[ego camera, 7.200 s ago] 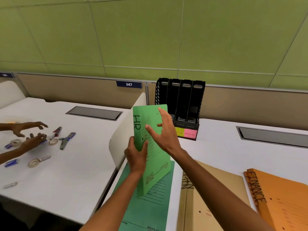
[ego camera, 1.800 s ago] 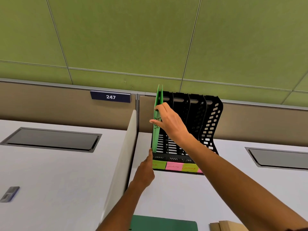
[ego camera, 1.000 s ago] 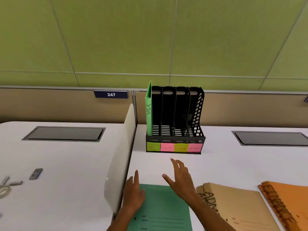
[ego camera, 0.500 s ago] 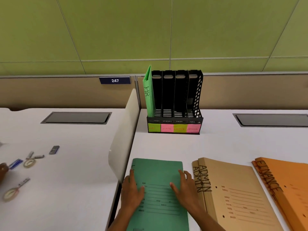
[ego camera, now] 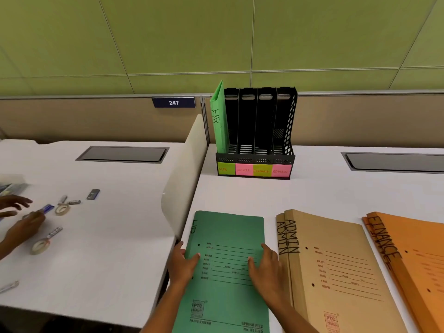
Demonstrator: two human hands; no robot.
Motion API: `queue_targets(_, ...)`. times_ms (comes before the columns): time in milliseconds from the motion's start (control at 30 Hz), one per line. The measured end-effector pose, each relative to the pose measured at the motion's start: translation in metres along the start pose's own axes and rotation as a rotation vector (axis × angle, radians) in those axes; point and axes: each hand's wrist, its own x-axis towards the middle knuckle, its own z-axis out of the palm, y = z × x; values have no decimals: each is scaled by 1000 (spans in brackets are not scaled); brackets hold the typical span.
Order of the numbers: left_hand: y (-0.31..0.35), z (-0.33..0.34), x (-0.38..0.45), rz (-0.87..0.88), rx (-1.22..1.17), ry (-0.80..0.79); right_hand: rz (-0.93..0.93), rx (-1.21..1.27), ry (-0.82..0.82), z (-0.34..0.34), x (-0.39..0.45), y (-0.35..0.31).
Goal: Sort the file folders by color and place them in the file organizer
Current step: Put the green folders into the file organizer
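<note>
A dark green folder [ego camera: 228,229] marked HR lies flat at the desk's near edge. My left hand [ego camera: 181,264] holds its left edge with the thumb on top. My right hand [ego camera: 266,269] holds its right edge, thumb on the cover. At the back stands the black file organizer [ego camera: 284,121] with four slots. A light green HR folder [ego camera: 219,121] stands upright in the leftmost slot; the other three slots look empty. Coloured labels [ego camera: 254,169] on its front read HR, SPORTS, FINANCE, ADMIN. Tan ADMIN folders [ego camera: 336,260] and orange FINANCE folders [ego camera: 420,248] lie to the right.
A white curved divider [ego camera: 185,179] separates my desk from the left one. There another person's hands [ego camera: 21,227] work among tape rolls [ego camera: 62,209] and small clips. Grey cable hatches [ego camera: 122,153] are set into both desks.
The light green folder went from my hands into the leftmost slot. My hands came back down onto the dark green folder and now hold its side edges.
</note>
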Motion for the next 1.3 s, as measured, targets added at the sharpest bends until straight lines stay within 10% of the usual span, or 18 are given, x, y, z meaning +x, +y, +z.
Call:
queue_targets(267,-1,-17,4,-182,-231,-238,38,110,1,-4,-1,4)
queue_targets(667,54,-16,2,-9,-343,-258,14,145,-61,-18,10,-1)
queue_targets(1300,215,7,-10,484,-498,-41,-772,143,192,-200,101,-232)
